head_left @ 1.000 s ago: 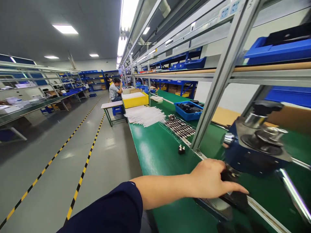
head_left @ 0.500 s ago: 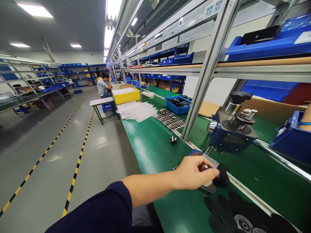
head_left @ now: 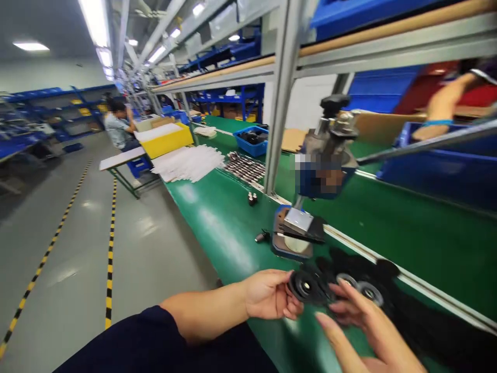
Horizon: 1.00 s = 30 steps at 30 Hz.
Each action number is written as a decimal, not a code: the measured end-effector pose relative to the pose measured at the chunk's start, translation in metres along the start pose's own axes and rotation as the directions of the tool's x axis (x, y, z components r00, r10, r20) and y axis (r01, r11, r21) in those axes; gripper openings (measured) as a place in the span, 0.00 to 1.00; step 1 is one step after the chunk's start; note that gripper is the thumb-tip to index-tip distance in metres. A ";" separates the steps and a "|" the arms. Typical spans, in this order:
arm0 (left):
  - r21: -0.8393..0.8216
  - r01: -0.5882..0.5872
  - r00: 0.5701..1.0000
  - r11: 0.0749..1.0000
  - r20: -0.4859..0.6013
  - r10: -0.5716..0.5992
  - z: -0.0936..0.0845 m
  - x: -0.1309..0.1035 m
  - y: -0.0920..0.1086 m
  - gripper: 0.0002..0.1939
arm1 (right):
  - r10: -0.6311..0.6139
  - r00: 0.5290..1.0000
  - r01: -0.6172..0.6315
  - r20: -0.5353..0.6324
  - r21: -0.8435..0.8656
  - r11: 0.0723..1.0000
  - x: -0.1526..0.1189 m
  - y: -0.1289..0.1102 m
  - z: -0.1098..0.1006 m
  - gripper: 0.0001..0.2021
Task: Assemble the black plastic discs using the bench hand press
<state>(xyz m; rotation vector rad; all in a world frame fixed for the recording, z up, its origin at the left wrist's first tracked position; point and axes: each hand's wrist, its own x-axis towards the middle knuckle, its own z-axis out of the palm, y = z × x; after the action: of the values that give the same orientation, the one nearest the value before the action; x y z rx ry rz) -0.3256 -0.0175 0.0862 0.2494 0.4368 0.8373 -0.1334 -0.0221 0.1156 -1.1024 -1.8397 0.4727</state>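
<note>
My left hand (head_left: 272, 296) grips a black round part (head_left: 305, 286) with a ring-shaped centre, pinched at its left edge. Close to the part's right side is my right hand (head_left: 365, 324), its fingers spread and slightly blurred; nothing is visibly held in it. Behind both hands stands a blue hand press (head_left: 326, 166) with a metal block (head_left: 298, 221) and a black strip on its base. Dark parts with grey rings (head_left: 369, 293) lie on the bench behind my right hand. A small black piece (head_left: 262, 237) rests left of the press base.
The green bench (head_left: 202, 217) carries white strips (head_left: 190, 163), rows of dark parts (head_left: 245, 168), a blue tray (head_left: 252, 144) and a yellow box (head_left: 166, 141). A metal upright (head_left: 280, 98) rises behind. Another person's arm (head_left: 444, 109) reaches over a blue bin (head_left: 438, 168); someone sits at far left.
My left hand has moved from the press base toward me and now holds the round part. My right hand has come into view. The camera view has shifted right.
</note>
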 end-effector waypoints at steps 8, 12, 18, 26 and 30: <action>0.066 0.140 0.989 0.988 -0.058 -0.137 0.004 0.008 -0.026 0.16 | -0.030 0.993 0.028 0.115 0.018 0.999 -0.012 -0.005 0.004 0.17; 0.083 0.151 0.987 0.985 -0.071 -0.146 0.000 0.010 -0.028 0.17 | -0.007 0.992 0.003 0.130 0.029 1.000 -0.017 0.000 0.004 0.17; 0.106 0.090 0.993 0.990 -0.083 -0.081 0.001 0.008 -0.028 0.16 | 0.001 0.991 -0.007 0.137 0.046 0.999 -0.021 0.001 0.004 0.18; 0.172 -0.058 0.995 0.983 -0.076 0.072 0.002 0.006 -0.021 0.15 | 0.109 0.993 -0.113 0.040 0.124 0.986 -0.025 -0.004 -0.004 0.13; 0.248 -0.121 0.989 0.961 -0.056 0.138 0.003 0.005 -0.020 0.16 | 0.194 0.979 -0.203 0.065 0.168 0.965 -0.028 -0.010 -0.010 0.06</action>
<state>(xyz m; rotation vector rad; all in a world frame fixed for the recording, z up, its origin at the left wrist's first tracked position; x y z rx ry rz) -0.3080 -0.0263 0.0801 0.4804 0.5980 0.9232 -0.1248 -0.0517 0.1136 -1.1683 -1.7001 0.7689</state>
